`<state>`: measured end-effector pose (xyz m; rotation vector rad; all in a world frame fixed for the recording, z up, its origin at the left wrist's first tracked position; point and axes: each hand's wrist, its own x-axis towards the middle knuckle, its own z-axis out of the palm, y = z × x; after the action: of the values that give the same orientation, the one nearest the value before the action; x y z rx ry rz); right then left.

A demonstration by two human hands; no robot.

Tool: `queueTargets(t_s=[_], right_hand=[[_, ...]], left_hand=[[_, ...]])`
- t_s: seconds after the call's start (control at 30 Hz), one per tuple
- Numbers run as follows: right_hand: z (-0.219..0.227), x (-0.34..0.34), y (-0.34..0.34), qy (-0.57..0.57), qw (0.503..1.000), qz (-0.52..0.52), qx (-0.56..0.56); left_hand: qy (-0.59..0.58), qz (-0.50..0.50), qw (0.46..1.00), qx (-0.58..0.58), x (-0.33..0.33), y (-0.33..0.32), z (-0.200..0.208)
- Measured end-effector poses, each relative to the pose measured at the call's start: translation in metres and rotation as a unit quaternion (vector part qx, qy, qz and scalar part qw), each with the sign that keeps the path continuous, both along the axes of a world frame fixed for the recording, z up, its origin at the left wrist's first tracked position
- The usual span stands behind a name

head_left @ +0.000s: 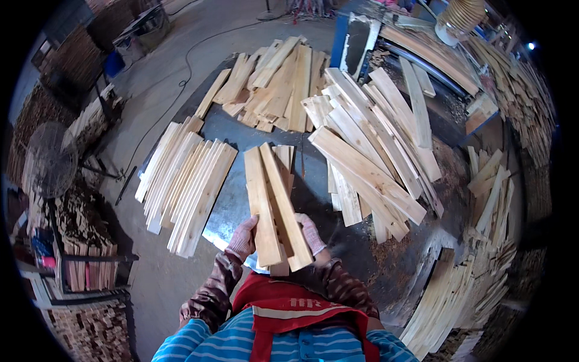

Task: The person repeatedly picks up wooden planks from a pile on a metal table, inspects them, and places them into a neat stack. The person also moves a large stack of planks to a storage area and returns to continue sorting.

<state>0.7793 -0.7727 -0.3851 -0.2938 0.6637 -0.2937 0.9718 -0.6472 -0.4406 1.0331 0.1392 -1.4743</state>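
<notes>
Just in front of my red apron I hold a few pale wooden boards, spread slightly like a fan. My left hand [242, 236], in a light knitted glove, grips the outer edge of the left board [261, 205]. Gloved as well, my right hand [311, 234] closes on the edge of the right board [286, 211]; its fingers are partly hidden behind the wood. A darker gap separates the two boards, with more wood showing beneath their near ends. Past their far ends, further short boards [284, 158] lie on the dark metal table [226, 130].
Neat rows of narrow boards [202, 193] lie at the table's left. A loose pile [280, 84] sits at the far side, and a criss-crossed heap [374, 151] at the right. A machine with a ribbed hose [463, 17] stands far right; a fan [51, 160] stands left.
</notes>
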Motion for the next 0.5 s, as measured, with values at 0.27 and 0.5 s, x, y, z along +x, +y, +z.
queueTargets(t_s=[0.27,0.5], right_hand=[[0.025,0.068,0.033,0.244,0.789,0.265,-0.497],[-0.025,0.041,-0.015,0.197,0.558,0.246,-0.767]], left_hand=[[-0.109,-0.005,0.994,-0.009,0.016,-0.009,0.003],[-0.246,-0.044,0.967,0.051,0.078,-0.002,-0.002]])
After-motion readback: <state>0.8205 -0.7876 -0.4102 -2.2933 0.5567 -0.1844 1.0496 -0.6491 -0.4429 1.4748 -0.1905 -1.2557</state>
